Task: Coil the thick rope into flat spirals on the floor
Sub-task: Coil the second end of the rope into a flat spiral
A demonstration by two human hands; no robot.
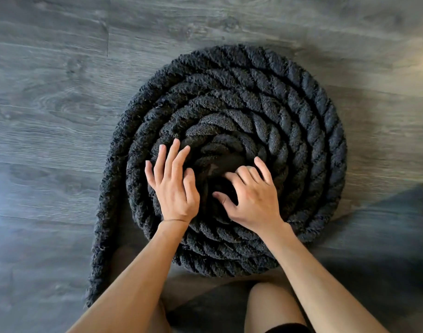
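With left hand (174,188) spread and right hand (251,200) bent-fingered on the core (220,162), grip unclear, had rope (301,116) wound in tight flat rings on floor (61,92), lower-left tail (102,224) uncoiled.

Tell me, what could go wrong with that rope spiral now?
The right hand curls its fingers into the tight centre while the left hand presses beside it; once released, those turns might spring up. The rope has a loose tail beside the leg, so a shift could drag the outer turn open.
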